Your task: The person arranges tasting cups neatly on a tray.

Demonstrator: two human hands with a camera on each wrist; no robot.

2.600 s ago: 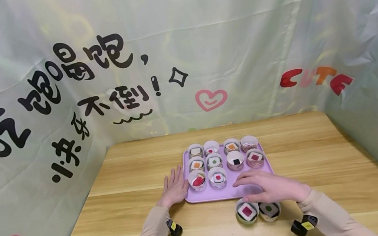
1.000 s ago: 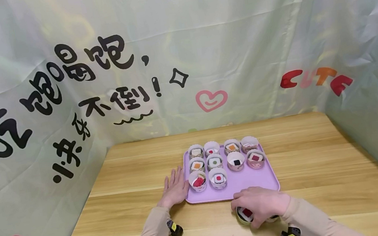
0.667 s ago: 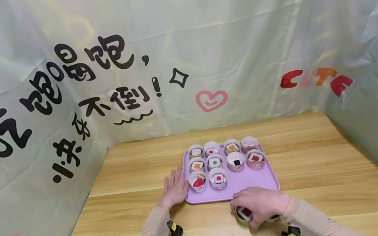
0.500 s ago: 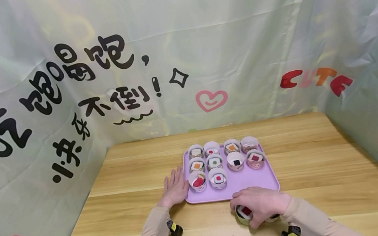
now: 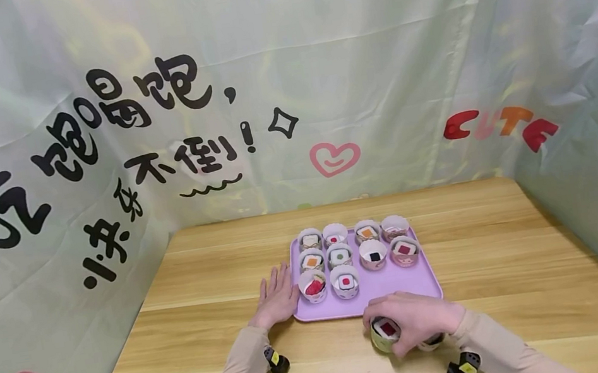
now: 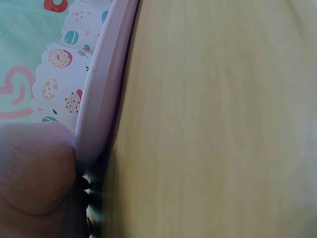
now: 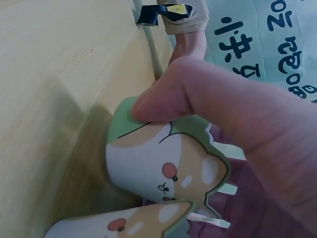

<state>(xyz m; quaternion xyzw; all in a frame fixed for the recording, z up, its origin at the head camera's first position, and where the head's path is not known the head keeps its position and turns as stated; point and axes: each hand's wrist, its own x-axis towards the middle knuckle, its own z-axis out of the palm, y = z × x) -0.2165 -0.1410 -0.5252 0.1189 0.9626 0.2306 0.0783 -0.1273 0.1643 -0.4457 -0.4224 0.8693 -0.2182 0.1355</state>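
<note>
In the head view my right hand (image 5: 412,318) grips a green paper cup (image 5: 381,343) just off the tray's front edge. A dark-rimmed piece with a white and deep red square top, like toy sushi, sits in it. The right wrist view has my thumb (image 7: 158,106) pressed on the cup's side, which carries a cartoon animal face; the fingers are largely hidden behind. A second, similar cup (image 5: 431,342) stands right beside it, partly covered by my hand. My left hand (image 5: 276,298) lies flat with fingers spread, against the left edge of the purple tray (image 5: 388,292).
Several paper cups with sushi-like pieces stand in rows on the tray, among them one with a red topping (image 5: 313,286) at the front left. The wooden table (image 5: 217,255) meets a printed cloth backdrop (image 5: 403,70) behind and at both sides.
My right hand came down from over the tray onto the green cup and took hold of it. Lately hand and cup have shifted slightly toward the tray. My left hand stays put.
</note>
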